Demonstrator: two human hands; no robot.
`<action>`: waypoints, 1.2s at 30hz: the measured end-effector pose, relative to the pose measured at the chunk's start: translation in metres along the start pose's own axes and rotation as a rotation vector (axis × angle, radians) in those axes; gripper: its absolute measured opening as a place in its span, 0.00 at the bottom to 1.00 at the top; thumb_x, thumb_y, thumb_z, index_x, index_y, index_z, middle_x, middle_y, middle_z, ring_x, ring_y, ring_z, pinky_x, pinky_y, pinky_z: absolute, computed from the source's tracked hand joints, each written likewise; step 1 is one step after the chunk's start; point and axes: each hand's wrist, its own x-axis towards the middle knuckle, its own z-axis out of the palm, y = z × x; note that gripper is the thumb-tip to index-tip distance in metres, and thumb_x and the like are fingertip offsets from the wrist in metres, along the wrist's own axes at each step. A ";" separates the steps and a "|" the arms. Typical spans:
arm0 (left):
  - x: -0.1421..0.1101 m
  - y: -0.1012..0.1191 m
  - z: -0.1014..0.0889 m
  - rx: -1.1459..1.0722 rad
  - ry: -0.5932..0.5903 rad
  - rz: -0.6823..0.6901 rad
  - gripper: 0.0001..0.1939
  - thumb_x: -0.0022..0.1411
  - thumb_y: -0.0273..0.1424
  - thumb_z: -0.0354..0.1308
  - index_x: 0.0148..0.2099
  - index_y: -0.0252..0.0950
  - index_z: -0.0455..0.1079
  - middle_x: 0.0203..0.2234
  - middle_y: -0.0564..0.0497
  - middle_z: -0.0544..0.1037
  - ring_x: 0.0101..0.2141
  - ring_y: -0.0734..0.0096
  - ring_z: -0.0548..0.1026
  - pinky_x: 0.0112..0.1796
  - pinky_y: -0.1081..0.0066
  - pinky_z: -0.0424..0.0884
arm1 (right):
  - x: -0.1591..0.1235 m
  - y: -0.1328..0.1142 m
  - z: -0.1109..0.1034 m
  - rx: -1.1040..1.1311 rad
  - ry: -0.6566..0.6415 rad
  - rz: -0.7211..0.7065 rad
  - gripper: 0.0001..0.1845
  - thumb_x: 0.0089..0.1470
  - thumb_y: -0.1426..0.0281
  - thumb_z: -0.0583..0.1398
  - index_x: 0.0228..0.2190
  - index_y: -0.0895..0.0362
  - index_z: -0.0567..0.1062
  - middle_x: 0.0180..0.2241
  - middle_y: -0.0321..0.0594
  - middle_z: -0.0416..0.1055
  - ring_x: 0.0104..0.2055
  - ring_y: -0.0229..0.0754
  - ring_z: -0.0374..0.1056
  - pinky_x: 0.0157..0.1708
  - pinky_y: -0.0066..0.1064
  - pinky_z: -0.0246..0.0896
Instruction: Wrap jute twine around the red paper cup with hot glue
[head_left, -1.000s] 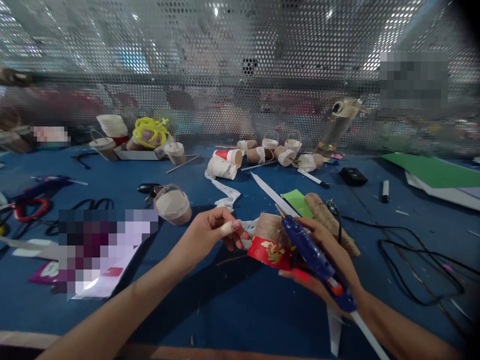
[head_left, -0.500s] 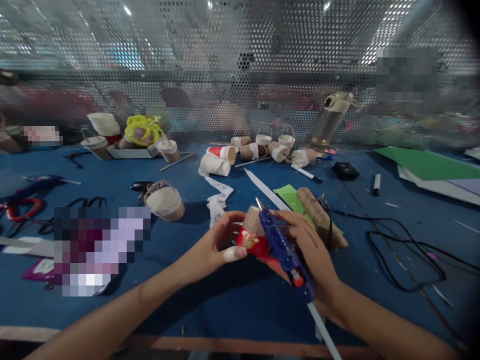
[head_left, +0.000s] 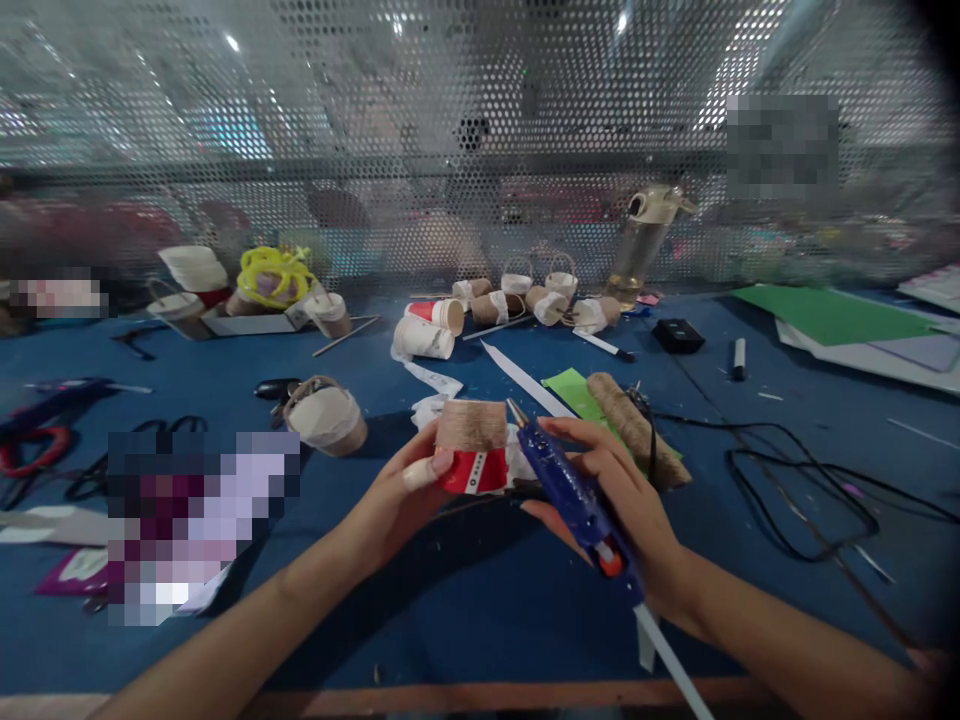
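Clasping a red paper cup half-wound in brown twine (head_left: 472, 445), the left hand (head_left: 401, 490) could get burned, because the right hand (head_left: 619, 500) grips a blue plastic glue gun (head_left: 570, 490) whose pointed metal nozzle (head_left: 516, 411), possibly hot, sits just beside the cup.

Two hands (head_left: 401, 505) are seen, with one cup (head_left: 471, 470) held between them. Two glue guns (head_left: 571, 492), one twine roll (head_left: 634, 425), one bottle (head_left: 637, 245), one black box (head_left: 679, 337) and two markers (head_left: 740, 358) are counted. Roughly six small wrapped baskets (head_left: 495, 308) are made out at the back centre, where the count is blurred by overlap.
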 end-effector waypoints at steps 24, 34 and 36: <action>0.003 -0.004 0.002 -0.011 0.020 -0.067 0.26 0.62 0.42 0.66 0.57 0.33 0.74 0.43 0.37 0.84 0.39 0.51 0.83 0.38 0.59 0.80 | 0.004 0.024 0.002 0.079 -0.147 0.364 0.19 0.59 0.63 0.64 0.50 0.54 0.71 0.46 0.46 0.80 0.41 0.48 0.79 0.43 0.42 0.77; -0.003 0.001 -0.012 -0.089 0.026 0.012 0.40 0.58 0.44 0.68 0.69 0.37 0.63 0.45 0.40 0.85 0.40 0.48 0.84 0.37 0.59 0.80 | 0.029 0.036 -0.021 -0.021 0.094 0.326 0.09 0.59 0.63 0.66 0.40 0.51 0.74 0.43 0.42 0.80 0.47 0.52 0.77 0.48 0.47 0.74; -0.001 0.001 -0.011 -0.083 0.024 0.001 0.40 0.58 0.44 0.68 0.69 0.37 0.63 0.44 0.40 0.85 0.39 0.49 0.84 0.38 0.60 0.79 | 0.032 0.030 -0.026 0.005 0.213 0.224 0.09 0.58 0.66 0.67 0.38 0.50 0.72 0.41 0.40 0.79 0.45 0.51 0.77 0.52 0.50 0.72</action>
